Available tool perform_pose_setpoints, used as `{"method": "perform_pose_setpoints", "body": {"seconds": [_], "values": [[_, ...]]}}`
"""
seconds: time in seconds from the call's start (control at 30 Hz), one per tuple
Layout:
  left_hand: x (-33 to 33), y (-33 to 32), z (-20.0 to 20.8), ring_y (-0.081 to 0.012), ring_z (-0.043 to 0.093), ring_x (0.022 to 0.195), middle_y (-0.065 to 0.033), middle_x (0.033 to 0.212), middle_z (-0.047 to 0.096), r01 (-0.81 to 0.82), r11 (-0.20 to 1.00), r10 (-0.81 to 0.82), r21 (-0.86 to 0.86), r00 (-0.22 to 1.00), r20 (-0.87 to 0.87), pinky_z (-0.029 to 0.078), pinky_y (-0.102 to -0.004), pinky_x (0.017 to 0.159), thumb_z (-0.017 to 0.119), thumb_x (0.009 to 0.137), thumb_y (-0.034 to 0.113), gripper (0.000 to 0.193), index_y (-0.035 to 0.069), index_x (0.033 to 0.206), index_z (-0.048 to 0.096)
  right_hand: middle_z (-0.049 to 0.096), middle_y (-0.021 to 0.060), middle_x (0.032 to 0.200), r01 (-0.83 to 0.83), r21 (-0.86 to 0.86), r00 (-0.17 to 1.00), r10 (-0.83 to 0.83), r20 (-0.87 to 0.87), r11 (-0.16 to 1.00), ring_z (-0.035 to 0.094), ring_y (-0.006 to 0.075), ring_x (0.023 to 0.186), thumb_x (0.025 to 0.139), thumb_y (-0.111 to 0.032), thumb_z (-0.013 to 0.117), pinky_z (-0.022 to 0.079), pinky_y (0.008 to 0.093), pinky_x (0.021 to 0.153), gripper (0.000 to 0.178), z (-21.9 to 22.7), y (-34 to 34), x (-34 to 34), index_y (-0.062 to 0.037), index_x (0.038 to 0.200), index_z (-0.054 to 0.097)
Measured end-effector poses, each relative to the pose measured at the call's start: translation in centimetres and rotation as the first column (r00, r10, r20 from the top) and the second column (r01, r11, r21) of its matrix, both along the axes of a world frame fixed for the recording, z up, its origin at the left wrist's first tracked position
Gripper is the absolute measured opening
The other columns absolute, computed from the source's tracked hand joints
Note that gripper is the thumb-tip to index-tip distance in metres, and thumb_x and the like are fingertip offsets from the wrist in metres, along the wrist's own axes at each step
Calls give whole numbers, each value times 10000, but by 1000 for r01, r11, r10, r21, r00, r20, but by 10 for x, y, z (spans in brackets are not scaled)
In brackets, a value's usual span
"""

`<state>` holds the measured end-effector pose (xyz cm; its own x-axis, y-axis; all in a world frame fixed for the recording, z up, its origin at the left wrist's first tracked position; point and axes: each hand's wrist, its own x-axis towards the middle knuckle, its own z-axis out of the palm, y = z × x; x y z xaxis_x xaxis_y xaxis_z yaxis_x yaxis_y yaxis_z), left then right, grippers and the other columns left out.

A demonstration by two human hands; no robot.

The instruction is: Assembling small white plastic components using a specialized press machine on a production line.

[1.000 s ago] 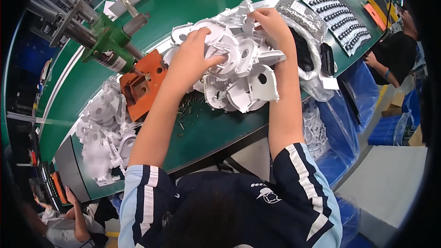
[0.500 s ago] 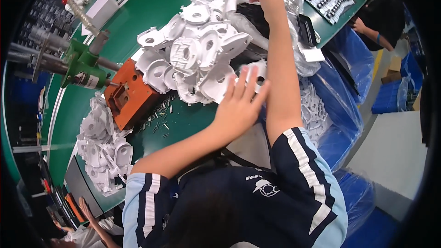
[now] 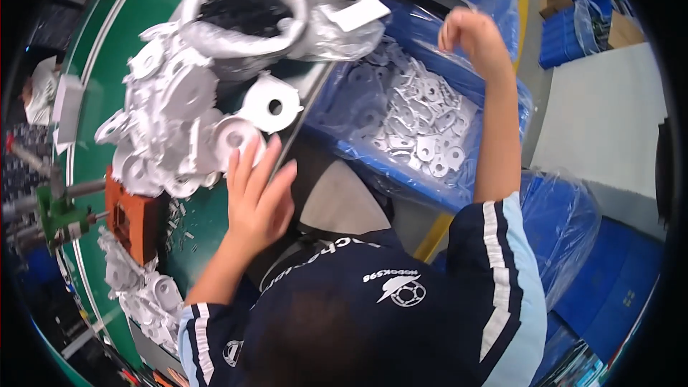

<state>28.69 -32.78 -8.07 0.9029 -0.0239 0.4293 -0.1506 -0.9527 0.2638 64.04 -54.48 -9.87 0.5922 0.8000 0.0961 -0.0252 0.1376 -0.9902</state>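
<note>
My left hand (image 3: 259, 197), fingers spread, is at the table edge beside a round white plastic part (image 3: 235, 136). Its fingertips overlap the part's lower edge, and contact is unclear. Just beyond lies a white plastic housing (image 3: 264, 106) with a dark centre hole. My right hand (image 3: 474, 39) is raised over the far right side of a blue bin (image 3: 502, 104), fingers loosely bent, with nothing visible in it. Many flat white ring-shaped parts (image 3: 423, 118) lie in the lined bin. A heap of white housings (image 3: 168, 93) covers the table on the left.
A clear plastic bag (image 3: 294, 29) of black pieces stands behind the heap. An orange block fixture (image 3: 136, 222) and green press (image 3: 61, 218) are at left, with small metal pins (image 3: 179, 226) nearby. More white parts (image 3: 154, 301) lie lower left; plastic-covered blue bins (image 3: 552, 226) stand right.
The view has swung right, bringing the bin into fuller sight. My right hand has gone from beside the plastic bag to above the bin; my left stays near the white parts, still spread.
</note>
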Motion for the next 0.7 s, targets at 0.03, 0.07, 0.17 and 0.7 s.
{"method": "perform_pose_setpoints", "body": {"seconds": [0.03, 0.07, 0.17, 0.7], "values": [[3, -11, 1, -379, 490, 1125, -177, 1153, 555, 103, 977, -102, -185, 995, 13, 332, -499, 972, 612, 653, -14, 466, 51, 1111, 555, 602, 82, 683, 91, -244, 995, -100, -27, 965, 565, 144, 599, 833, -269, 555, 431, 262, 543, 273, -24, -24, 10, -25, 718, 599], [7, -20, -3, -364, 564, 1029, -162, 1052, 612, 205, 907, -205, -369, 978, 40, 402, -472, 922, 604, 642, -34, 426, 40, 1061, 580, 605, 101, 714, 167, -481, 977, -209, -35, 860, 575, 165, 625, 831, -280, 551, 433, 274, 565, 271, -56, -47, 14, -38, 714, 589], [32, -59, -30, -267, 639, 752, -111, 780, 653, 49, 769, -270, -638, 929, -254, 496, -335, 745, 531, 688, -81, 212, 18, 842, 640, 637, 102, 772, 489, -672, 852, -472, 229, 557, 617, 201, 735, 792, -355, 599, 474, 291, 647, 325, -220, -99, 20, -36, 836, 643], [266, -100, -271, -341, 599, 916, -224, 994, 604, -457, 718, -136, -525, 648, -750, 456, -373, 815, 635, 754, 275, 590, 7, 1236, 426, 260, 212, 1402, 415, -906, 833, 365, 416, 85, 355, 377, 1241, 685, -537, 629, 318, 676, 865, 758, -325, -62, -87, -90, 1269, 448]]}}
